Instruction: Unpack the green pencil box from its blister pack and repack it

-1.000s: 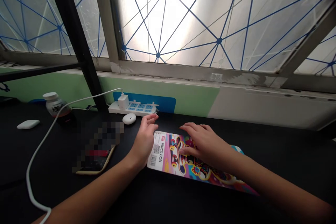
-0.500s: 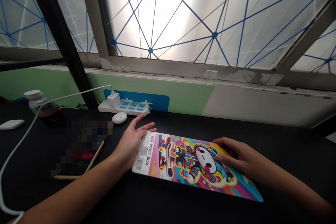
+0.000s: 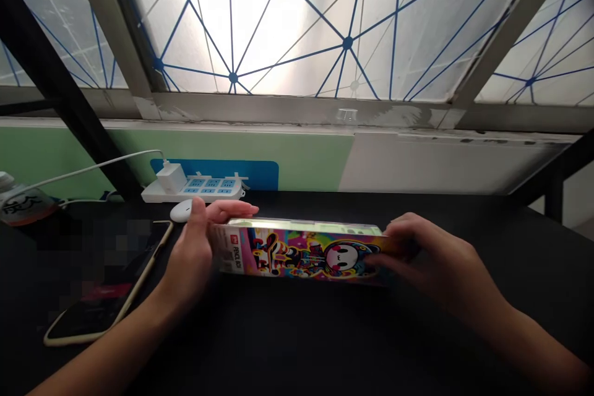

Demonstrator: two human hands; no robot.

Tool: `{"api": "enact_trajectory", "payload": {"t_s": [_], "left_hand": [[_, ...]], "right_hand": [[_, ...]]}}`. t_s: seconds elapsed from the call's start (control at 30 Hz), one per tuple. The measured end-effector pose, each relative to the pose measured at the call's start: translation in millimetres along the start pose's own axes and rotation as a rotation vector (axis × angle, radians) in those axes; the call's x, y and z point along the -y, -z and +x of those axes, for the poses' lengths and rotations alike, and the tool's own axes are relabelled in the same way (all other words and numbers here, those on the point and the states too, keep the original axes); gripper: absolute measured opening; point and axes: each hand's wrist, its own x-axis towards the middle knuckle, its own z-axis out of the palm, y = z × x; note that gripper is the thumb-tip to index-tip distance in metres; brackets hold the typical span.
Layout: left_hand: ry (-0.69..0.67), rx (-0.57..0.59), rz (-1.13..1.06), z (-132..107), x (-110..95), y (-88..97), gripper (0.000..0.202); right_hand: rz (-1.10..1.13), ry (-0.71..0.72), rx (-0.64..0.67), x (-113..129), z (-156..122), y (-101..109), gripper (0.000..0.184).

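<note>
A colourful pencil box is tilted over the black desk, its printed front toward me and a pale, shiny long side showing on top. The words PENCIL BOX and a cartoon figure are on its front. My right hand grips the right end, thumb on the front and fingers behind. At the left end, my left hand cups the box, with its thumb pointing up and fingers stretched along the far side. Part of the left fingers is hidden behind the box.
A phone with a pale case edge lies at left. Behind my left hand are a white earbud case and a power strip with a charger and cable. A bottle stands far left, below the window.
The pencil box has tipped up, so its long side now shows. My left hand has turned, its thumb rising and fingers going behind the box. The view has shifted right.
</note>
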Motion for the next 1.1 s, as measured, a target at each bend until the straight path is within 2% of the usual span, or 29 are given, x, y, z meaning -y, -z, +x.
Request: {"api": "enact_trajectory", "payload": {"t_s": [0.07, 0.17, 0.27, 0.33, 0.43, 0.5, 0.57, 0.63, 0.7, 0.8, 0.93, 1.1], "left_hand": [[-0.093, 0.025, 0.06, -3.8, -4.3, 4.4, 0.071], [-0.217, 0.108, 0.195, -5.8, -7.0, 14.8, 0.069], [-0.287, 0.226, 0.307, -1.5, -7.6, 27.0, 0.071], [-0.313, 0.269, 0.368, 2.2, -9.0, 32.4, 0.08], [-0.278, 0.323, 0.497, 4.2, -12.3, 31.2, 0.085], [-0.287, 0.392, 0.656, 3.2, -12.4, 25.1, 0.071], [-0.332, 0.467, 0.882, 2.0, -8.8, 18.0, 0.054], [-0.351, 0.513, 1.088, 1.8, -1.9, 12.6, 0.057], [-0.333, 0.522, 1.195, 2.3, 5.1, 9.9, 0.067], [-0.361, 0.504, 1.209, 1.9, 9.4, 8.7, 0.07], [-0.563, 0.399, 1.233, -3.5, 4.3, 5.8, 0.071], [-0.79, 0.275, 1.322, -10.3, 0.1, -0.8, 0.074]], "right_hand": [[-0.024, 0.119, -0.012, 7.0, -2.4, 1.0, 0.018], [-0.106, 0.234, 0.061, 13.4, -4.3, 2.3, 0.015], [-0.133, 0.249, 0.173, 14.6, -5.7, 1.2, 0.014], [-0.092, 0.218, 0.242, 15.5, -7.3, -2.1, 0.013], [-0.077, 0.174, 0.373, 19.7, -11.1, -9.2, 0.053], [-0.098, 0.162, 0.48, 22.5, -13.5, -12.1, 0.073], [-0.083, 0.139, 0.569, 23.6, -14.1, -11.2, 0.08], [-0.029, 0.094, 0.64, 22.4, -12.4, -7.4, 0.08], [0.024, 0.035, 0.69, 19.5, -9.4, -3.7, 0.077], [0.032, -0.05, 0.648, 13.2, -6.2, -5.5, 0.066], [0.024, -0.127, 0.475, 2.3, -6.5, -19.2, 0.068], [-0.017, -0.064, 0.3, -8.4, -3.9, -26.3, 0.067]]}}
